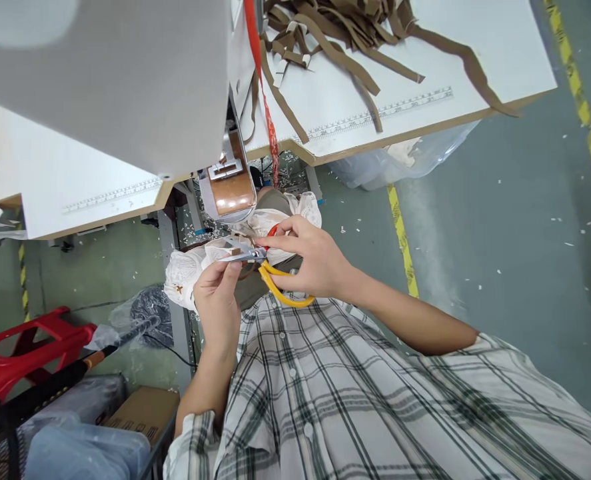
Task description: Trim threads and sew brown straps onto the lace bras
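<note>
My right hand [311,260] is closed round the yellow handles of a pair of scissors [270,277], blades pointing left. My left hand [218,290] pinches a small brown strap piece [235,251] at the scissor blades, fingers pressed together. Both hands are held close above my lap, over a white patterned cloth bundle [190,267]. Just above them hangs a metal machine head with a copper-coloured plate [231,190].
A white worktable [425,60] with a printed ruler carries a heap of brown straps [345,30]. A red ribbon [268,113] hangs from its edge. A red plastic stool [20,353] and cardboard box [142,410] stand lower left. Yellow floor tape [401,240] runs beneath.
</note>
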### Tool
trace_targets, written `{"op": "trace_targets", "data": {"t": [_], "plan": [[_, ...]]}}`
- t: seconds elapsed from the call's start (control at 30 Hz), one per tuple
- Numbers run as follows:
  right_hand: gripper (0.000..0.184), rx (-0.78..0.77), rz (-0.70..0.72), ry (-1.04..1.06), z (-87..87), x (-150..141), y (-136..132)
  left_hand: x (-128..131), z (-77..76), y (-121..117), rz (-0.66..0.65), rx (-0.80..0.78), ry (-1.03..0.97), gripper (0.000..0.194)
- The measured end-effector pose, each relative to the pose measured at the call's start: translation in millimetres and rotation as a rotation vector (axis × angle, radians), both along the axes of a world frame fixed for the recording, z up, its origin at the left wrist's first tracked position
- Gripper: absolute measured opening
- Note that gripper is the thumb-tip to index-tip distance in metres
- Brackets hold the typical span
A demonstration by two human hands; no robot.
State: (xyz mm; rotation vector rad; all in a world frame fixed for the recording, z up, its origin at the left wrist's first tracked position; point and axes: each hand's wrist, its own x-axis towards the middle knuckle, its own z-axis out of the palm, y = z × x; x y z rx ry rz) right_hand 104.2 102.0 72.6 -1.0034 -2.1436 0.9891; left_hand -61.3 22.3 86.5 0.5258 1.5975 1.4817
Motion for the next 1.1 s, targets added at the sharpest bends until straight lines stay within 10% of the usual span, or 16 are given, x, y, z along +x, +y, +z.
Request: {"op": "trace_targets", "data": {"t": [1.1], "plan": [[0.049,-0.223,0.007,0.016,-15.7,12,-4,2,-14.3,-12,0.066,-0.023,0.033,0.009]]}}
